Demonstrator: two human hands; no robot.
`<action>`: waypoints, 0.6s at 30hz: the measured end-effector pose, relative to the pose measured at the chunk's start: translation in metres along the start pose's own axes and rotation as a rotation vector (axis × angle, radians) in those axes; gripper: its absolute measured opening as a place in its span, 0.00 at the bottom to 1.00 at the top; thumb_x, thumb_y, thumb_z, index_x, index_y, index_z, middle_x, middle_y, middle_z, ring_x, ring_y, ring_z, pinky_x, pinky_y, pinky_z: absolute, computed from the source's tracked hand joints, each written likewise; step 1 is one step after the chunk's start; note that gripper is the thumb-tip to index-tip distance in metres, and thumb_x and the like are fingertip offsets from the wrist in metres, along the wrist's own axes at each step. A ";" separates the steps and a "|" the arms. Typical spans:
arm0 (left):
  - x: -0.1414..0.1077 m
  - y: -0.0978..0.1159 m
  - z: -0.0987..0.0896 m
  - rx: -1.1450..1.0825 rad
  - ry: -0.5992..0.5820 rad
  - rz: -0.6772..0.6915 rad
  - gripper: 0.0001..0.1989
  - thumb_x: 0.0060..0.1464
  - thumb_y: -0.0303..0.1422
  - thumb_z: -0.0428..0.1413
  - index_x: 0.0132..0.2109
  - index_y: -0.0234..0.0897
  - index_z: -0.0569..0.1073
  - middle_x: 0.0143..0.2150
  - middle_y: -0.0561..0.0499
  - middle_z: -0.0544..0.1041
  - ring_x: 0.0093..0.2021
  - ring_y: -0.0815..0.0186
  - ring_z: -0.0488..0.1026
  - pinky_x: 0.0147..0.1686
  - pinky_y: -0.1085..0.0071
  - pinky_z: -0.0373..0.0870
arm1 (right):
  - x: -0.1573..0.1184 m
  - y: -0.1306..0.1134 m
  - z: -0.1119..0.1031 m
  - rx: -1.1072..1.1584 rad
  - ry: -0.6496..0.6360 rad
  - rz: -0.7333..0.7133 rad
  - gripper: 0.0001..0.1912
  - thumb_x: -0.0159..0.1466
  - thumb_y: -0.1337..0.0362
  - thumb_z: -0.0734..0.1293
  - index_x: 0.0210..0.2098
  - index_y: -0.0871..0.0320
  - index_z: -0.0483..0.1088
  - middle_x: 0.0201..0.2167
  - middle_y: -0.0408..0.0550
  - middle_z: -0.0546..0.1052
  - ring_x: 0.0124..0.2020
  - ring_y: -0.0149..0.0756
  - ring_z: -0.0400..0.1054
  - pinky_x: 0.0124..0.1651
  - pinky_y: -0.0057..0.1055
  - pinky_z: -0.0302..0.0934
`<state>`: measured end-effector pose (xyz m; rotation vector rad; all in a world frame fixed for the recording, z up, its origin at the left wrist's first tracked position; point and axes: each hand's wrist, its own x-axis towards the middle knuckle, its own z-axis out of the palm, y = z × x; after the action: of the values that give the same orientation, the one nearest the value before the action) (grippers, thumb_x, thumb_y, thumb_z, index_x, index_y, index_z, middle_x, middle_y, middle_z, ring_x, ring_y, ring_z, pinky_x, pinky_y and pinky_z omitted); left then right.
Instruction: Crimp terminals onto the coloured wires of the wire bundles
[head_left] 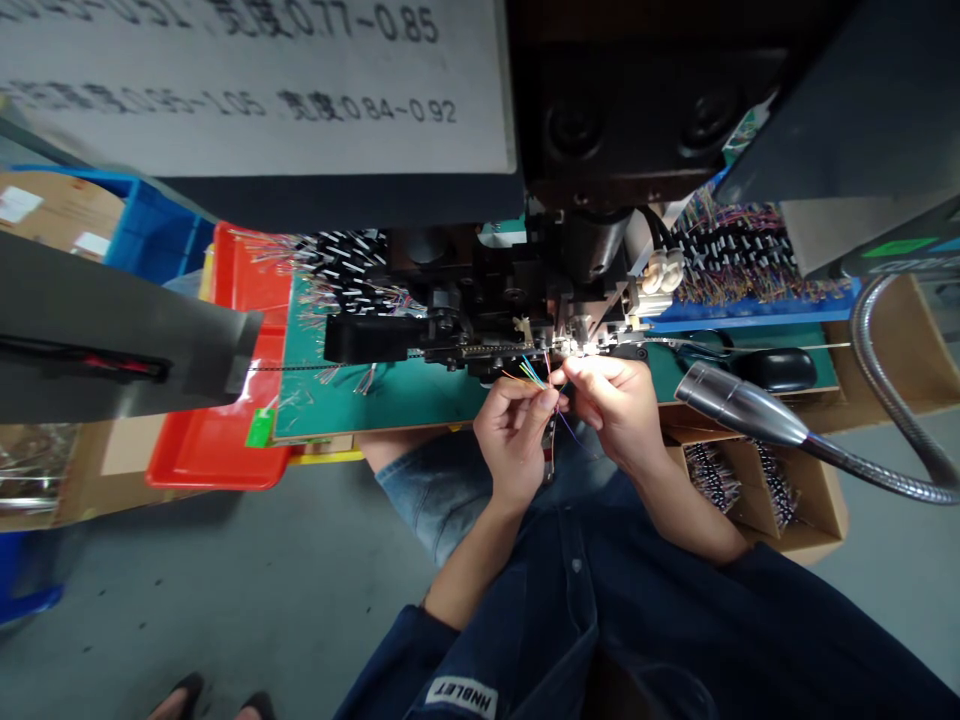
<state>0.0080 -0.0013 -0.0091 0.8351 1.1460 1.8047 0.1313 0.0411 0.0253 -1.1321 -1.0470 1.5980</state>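
My left hand point(516, 435) is closed in a pinch round a bundle of thin coloured wires point(531, 372), whose loose ends fan out toward the machine. A dark cable end hangs below those fingers. My right hand point(616, 405) is closed beside it, thumb and forefinger pressed together on a thin wire, right at the crimping machine's die area point(577, 335). The fingertips partly hide that wire. A metal terminal strip point(495, 350) runs along the front of the crimping machine, just beyond both hands.
Heaps of black-sleeved wire bundles point(345, 265) lie at the left, with more point(739, 250) at the right. A red tray point(217, 455) stands left of the green work surface point(420, 395). A gooseneck lamp point(742, 405) reaches in from the right, above a divided cardboard box point(814, 525).
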 end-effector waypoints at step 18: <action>-0.003 -0.003 -0.008 0.083 -0.064 -0.064 0.16 0.66 0.45 0.76 0.41 0.42 0.82 0.36 0.54 0.83 0.35 0.65 0.82 0.38 0.70 0.80 | -0.007 -0.013 -0.002 -0.196 -0.015 -0.154 0.23 0.73 0.40 0.79 0.42 0.54 0.92 0.18 0.41 0.72 0.19 0.33 0.58 0.21 0.33 0.54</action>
<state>0.0035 -0.0064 -0.0153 0.8881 1.2001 1.6764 0.1368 0.0376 0.0386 -1.1387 -1.2912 1.4082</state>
